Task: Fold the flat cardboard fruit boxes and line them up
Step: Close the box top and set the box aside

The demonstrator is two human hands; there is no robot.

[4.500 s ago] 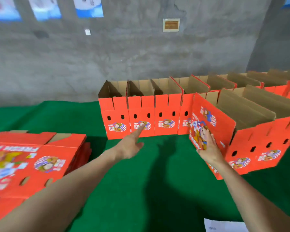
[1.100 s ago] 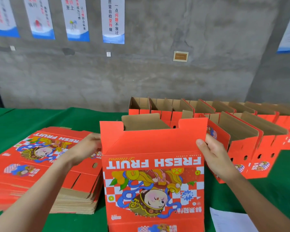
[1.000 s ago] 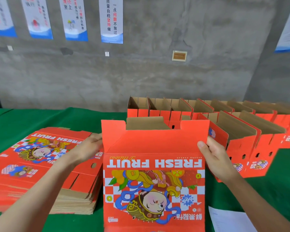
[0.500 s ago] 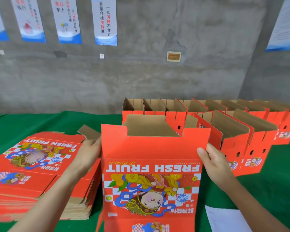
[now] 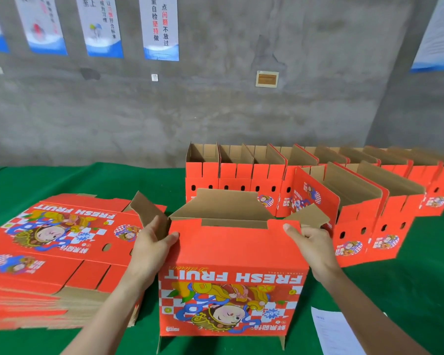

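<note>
The box (image 5: pixel 231 252) stands upright on the green tabletop (image 5: pixel 408 290), close to the person, with the stack (image 5: pixel 62 252) of flat boxes on its left and the front row (image 5: pixel 356 226) of folded boxes on its right. Its top is open. The printed face is turned to the person, with "FRESH FRUIT" reading upside down.

The left hand (image 5: pixel 151 242) holds the box's upper left corner, its grip clamped there with the thumb on the red front panel and the fingers behind, by the raised left flap (image 5: pixel 145 212). The right hand (image 5: pixel 310 242) is clamped on the upper right corner in the same way, thumb on the front and fingers curled behind, under the right flap (image 5: pixel 309 216).

A back row (image 5: pixel 241 172) of folded boxes stands side by side nearer the grey wall (image 5: pixel 215 111), which carries posters (image 5: pixel 160 26). A white sheet (image 5: pixel 336 331) lies on the tabletop to the right of the box.
</note>
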